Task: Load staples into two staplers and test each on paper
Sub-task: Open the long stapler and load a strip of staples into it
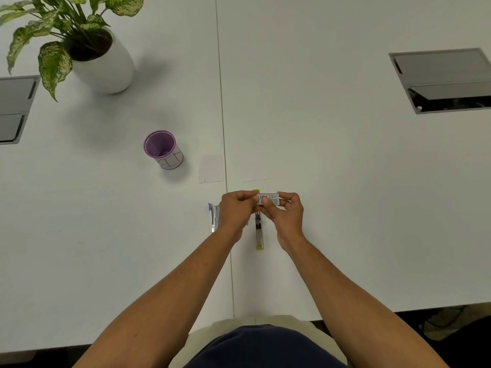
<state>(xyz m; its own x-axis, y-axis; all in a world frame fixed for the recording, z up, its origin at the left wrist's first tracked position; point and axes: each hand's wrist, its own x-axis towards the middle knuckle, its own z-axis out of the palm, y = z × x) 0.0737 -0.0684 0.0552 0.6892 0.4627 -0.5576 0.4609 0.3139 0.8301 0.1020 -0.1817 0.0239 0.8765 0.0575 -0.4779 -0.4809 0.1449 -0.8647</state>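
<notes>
A small white staple box with a barcode is held above the table between my left hand and my right hand. Both hands pinch it, the left at its left end, the right around its right end and underside. Under my hands lies a yellow-trimmed stapler, opened flat and pointing away from me. A blue-trimmed stapler, also opened, lies just left of my left wrist. Two small white paper pieces lie beyond the hands, one to the left and one to the right.
A purple-rimmed cup stands left of the papers. A potted plant sits at the far left. Metal cable hatches are set into the white table at the right and the left edge. A seam runs down the table.
</notes>
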